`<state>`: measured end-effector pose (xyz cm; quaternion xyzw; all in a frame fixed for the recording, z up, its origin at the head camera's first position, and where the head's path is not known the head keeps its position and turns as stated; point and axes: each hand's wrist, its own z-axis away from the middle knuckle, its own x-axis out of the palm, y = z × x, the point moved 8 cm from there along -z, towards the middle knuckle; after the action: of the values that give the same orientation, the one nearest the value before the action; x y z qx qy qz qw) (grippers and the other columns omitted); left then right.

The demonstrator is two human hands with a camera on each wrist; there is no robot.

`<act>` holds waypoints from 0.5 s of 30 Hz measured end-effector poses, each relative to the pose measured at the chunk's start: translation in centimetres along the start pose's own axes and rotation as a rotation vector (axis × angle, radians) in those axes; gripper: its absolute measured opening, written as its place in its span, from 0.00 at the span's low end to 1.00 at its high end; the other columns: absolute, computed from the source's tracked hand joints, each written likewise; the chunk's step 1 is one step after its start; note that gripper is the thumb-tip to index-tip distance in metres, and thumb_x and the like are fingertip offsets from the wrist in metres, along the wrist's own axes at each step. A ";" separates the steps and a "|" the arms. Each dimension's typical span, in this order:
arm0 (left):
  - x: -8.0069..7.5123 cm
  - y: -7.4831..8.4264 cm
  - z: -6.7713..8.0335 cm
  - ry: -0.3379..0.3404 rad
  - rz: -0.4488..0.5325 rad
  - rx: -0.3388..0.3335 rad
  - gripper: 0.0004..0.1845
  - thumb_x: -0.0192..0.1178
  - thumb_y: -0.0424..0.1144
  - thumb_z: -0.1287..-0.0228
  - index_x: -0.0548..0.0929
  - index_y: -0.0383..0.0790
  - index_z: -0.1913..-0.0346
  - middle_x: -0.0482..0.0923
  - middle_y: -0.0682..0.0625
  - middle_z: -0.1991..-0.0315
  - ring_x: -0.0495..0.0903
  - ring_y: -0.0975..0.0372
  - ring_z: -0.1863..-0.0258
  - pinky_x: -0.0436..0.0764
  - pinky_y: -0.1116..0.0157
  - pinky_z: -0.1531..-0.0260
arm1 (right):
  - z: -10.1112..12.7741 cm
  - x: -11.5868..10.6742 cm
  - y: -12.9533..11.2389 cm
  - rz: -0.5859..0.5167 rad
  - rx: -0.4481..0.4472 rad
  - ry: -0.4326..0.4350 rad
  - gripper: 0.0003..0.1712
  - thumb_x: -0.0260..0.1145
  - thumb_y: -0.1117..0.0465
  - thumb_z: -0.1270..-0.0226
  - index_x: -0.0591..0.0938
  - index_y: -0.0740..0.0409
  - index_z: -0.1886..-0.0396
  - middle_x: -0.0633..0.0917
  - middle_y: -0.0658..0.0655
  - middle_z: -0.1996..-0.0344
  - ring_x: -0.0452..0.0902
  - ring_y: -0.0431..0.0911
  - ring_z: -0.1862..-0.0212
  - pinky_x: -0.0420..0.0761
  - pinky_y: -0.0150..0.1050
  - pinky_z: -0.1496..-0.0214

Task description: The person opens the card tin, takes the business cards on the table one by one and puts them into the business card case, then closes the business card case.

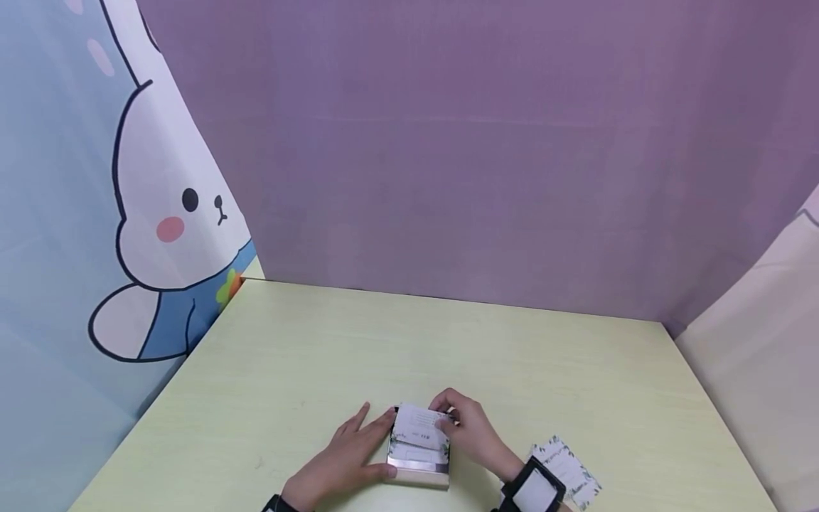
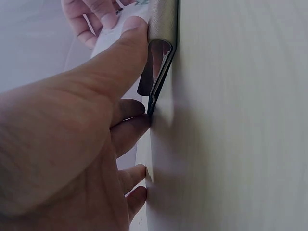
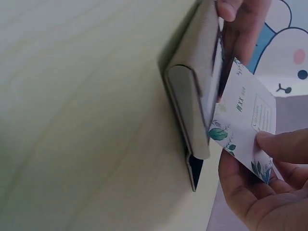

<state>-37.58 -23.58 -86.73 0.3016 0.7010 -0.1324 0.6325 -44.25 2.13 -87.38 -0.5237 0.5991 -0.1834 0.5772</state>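
A small beige card case (image 1: 417, 479) with a silvery band lies on the table near its front. My left hand (image 1: 348, 454) is spread along the case's left side, its thumb at the near corner and the index fingertip at the far one. Between the thumb and fingers of my right hand (image 1: 472, 429) is a white business card (image 3: 246, 108) printed with green leaves, tilted over the case. One corner of that card comes right up to the case's edge in the right wrist view. Beneath it, another white card (image 1: 416, 454) shows inside the case.
More leaf-printed cards (image 1: 568, 469) lie overlapping on the table to the right, beside my right wrist. The pale wooden table (image 1: 358, 341) ends at a purple curtain (image 1: 461, 163) behind, with a cartoon-printed cloth (image 1: 70, 306) on the left.
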 end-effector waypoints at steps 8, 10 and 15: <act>0.4 -0.4 0.2 -0.012 0.072 -0.025 0.56 0.49 0.78 0.61 0.42 0.61 0.28 0.38 0.67 0.27 0.26 0.51 0.28 0.11 0.53 0.39 | 0.5 1.0 -1.7 0.065 -0.024 -0.033 0.22 0.66 0.67 0.44 0.74 0.39 0.53 0.80 0.43 0.62 0.76 0.45 0.61 0.78 0.35 0.67; 0.0 -0.3 0.2 -0.025 0.101 -0.035 0.56 0.50 0.78 0.61 0.42 0.62 0.28 0.38 0.68 0.28 0.25 0.52 0.28 0.13 0.53 0.38 | 0.6 1.1 -2.6 0.095 -0.036 -0.048 0.22 0.66 0.64 0.43 0.74 0.37 0.53 0.80 0.41 0.63 0.76 0.43 0.63 0.77 0.33 0.68; -2.7 1.1 0.4 -0.037 0.152 -0.046 0.54 0.51 0.76 0.58 0.42 0.62 0.29 0.38 0.68 0.28 0.25 0.53 0.28 0.17 0.49 0.36 | 0.7 2.0 -2.9 0.131 -0.036 -0.110 0.22 0.66 0.60 0.43 0.73 0.30 0.53 0.80 0.37 0.63 0.75 0.39 0.65 0.75 0.31 0.74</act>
<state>-36.51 -23.64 -84.01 0.3367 0.6674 -0.0734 0.6602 -41.98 -0.35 -86.18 -0.5030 0.6028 -0.1052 0.6104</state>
